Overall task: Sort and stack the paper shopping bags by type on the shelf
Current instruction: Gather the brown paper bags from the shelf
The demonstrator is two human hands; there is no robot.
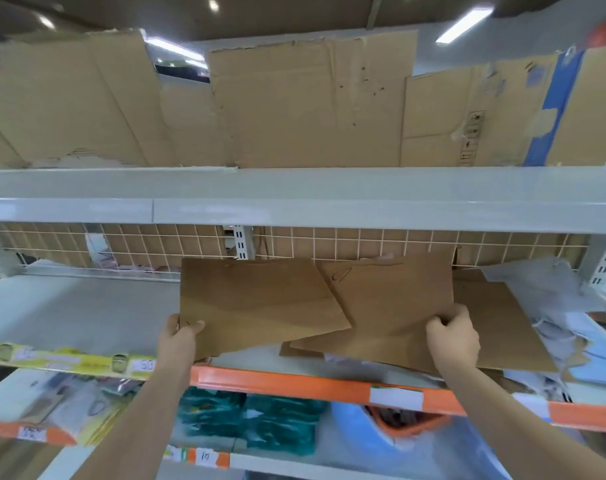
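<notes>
Flat brown paper bags lie on the white shelf (69, 313). My left hand (178, 336) grips the lower left corner of the left brown bag (256, 303), which lies on top. My right hand (455, 336) is closed on the near edge of a second brown bag (395, 306), tilted and partly under the first. More brown bags (502, 323) lie beneath, toward the right. At the shelf's right end sits a loose heap of white and pale blue bags (554, 299).
A wire grid (156, 244) backs the shelf, with cardboard behind it. Flattened cardboard sheets (294, 109) stand on the shelf above. An orange price rail (294, 379) and a yellow one (66, 358) edge the front. Below lie green packets (253, 417) and other goods.
</notes>
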